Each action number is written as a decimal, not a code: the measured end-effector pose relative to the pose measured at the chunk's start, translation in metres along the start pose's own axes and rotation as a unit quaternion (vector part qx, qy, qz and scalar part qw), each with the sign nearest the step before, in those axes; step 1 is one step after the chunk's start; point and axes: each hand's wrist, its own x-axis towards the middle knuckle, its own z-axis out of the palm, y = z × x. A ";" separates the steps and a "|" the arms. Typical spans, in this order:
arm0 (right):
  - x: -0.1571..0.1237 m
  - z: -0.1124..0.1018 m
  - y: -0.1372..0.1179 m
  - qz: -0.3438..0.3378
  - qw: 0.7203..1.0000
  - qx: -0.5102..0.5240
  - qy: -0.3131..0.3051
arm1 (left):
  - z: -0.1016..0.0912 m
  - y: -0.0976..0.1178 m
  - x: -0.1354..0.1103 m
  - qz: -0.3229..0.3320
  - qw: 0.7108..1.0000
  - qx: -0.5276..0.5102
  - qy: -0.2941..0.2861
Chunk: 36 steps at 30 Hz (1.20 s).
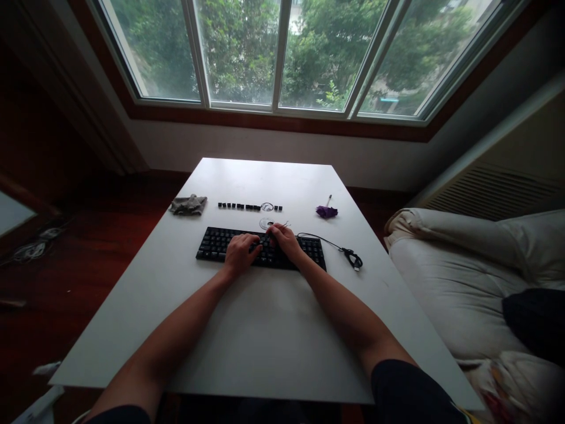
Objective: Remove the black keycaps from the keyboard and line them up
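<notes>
Keyboard [216, 242]: hard plastic, mostly matt
Loose keycaps [241, 206]: matt plastic
Cable [351, 256]: smooth plastic sheath
Bench [265, 330]: smooth top, glossy toward its far end
Grey rag [189, 205]: soft, crumpled cloth, matt
Purple bundle [326, 212]: crumpled, cloth-like
Floor [88, 241]: polished wood, glossy
Sofa [445, 265]: creased, cloth or leather unclear
Window [242, 53]: smooth clear glass

Possible wire tool [286, 224] partly behind fingers [275, 229]
</notes>
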 end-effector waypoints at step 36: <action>-0.008 0.005 -0.001 -0.053 0.985 -0.157 -0.052 | -0.007 0.004 -0.001 -0.001 0.997 -0.040 0.073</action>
